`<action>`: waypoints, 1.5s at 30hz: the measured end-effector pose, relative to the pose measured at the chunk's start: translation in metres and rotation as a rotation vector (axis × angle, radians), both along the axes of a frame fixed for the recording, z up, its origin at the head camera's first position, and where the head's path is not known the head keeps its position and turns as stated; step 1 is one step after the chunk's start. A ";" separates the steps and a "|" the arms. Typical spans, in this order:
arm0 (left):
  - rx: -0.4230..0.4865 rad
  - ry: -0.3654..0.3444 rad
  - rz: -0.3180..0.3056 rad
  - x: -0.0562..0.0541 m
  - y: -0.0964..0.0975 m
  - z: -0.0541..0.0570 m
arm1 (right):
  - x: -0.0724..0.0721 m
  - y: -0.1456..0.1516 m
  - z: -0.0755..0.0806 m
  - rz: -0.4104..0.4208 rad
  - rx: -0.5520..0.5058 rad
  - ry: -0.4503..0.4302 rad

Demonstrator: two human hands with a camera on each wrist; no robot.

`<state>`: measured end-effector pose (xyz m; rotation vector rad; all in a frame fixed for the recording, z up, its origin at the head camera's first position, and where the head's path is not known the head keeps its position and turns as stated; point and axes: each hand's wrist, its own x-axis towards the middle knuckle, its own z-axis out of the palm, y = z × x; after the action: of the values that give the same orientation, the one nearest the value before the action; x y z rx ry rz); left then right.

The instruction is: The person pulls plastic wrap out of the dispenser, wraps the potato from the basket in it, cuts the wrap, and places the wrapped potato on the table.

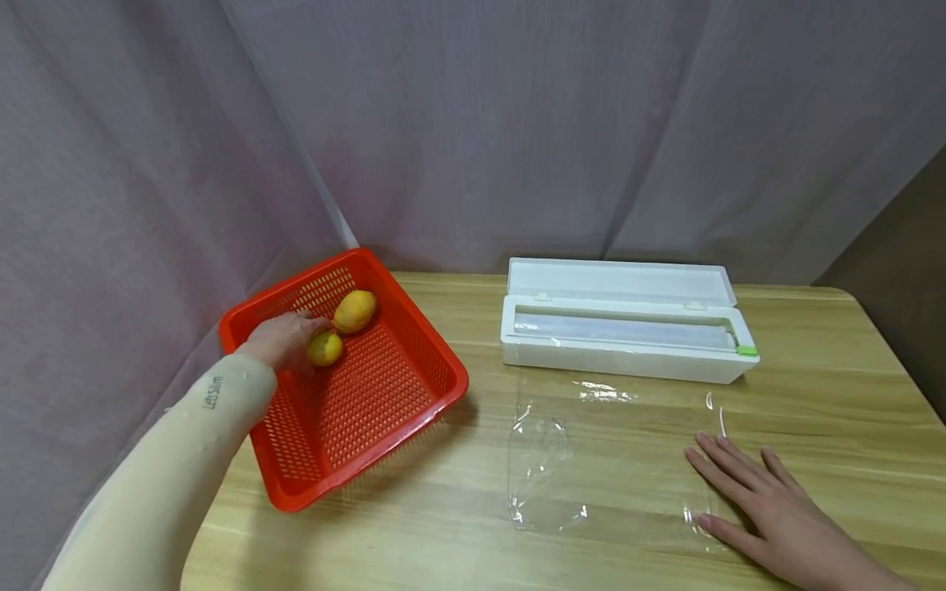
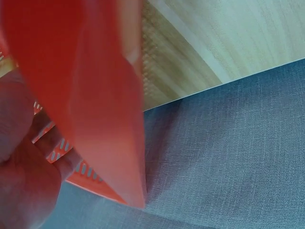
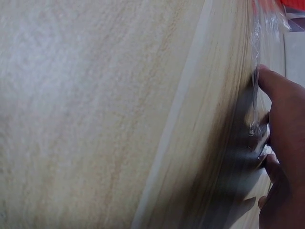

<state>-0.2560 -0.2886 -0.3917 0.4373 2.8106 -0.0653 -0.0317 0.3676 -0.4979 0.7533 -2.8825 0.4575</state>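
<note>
My left hand [image 1: 284,341] reaches into a red plastic basket [image 1: 436,402], its fingers at a small yellow fruit [image 1: 326,349] that looks like a lemon. A larger orange-yellow oval fruit [image 1: 355,312] lies just beyond it. In the left wrist view, the basket's wall hides part of the left hand [image 2: 28,162]; its visible fingers are spread apart, with no visible grip. My right hand [image 1: 769,509] rests, fingers spread, at the right edge of a clear sheet of cling film [image 1: 621,460]. The film also shows beside the right hand [image 3: 286,129] in the right wrist view.
Behind the film stands a white cling film box [image 1: 621,357], its lid [image 1: 621,281] raised and a roll [image 1: 621,330] inside. A green slider [image 1: 746,350] sits at its right end. The wooden table [image 1: 835,361] meets a grey curtain [image 1: 502,131] at the back.
</note>
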 end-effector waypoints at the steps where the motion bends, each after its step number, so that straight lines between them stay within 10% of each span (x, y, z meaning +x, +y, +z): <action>1: 0.004 0.003 0.002 0.000 0.000 0.000 | 0.000 0.000 0.000 -0.003 0.000 -0.006; 16: 0.005 0.045 -0.022 0.000 0.001 0.016 | -0.003 -0.001 -0.002 -0.004 -0.005 -0.019; 30: 0.075 0.109 -0.115 -0.002 0.026 0.064 | -0.002 0.002 -0.003 0.014 -0.015 0.032; 45: 0.192 0.202 -0.245 0.023 0.084 0.101 | -0.002 0.003 -0.011 -0.007 0.003 -0.035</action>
<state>-0.2330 -0.2047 -0.2908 0.8645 2.9562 0.1161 -0.0338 0.3707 -0.5090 0.7431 -2.9175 0.4704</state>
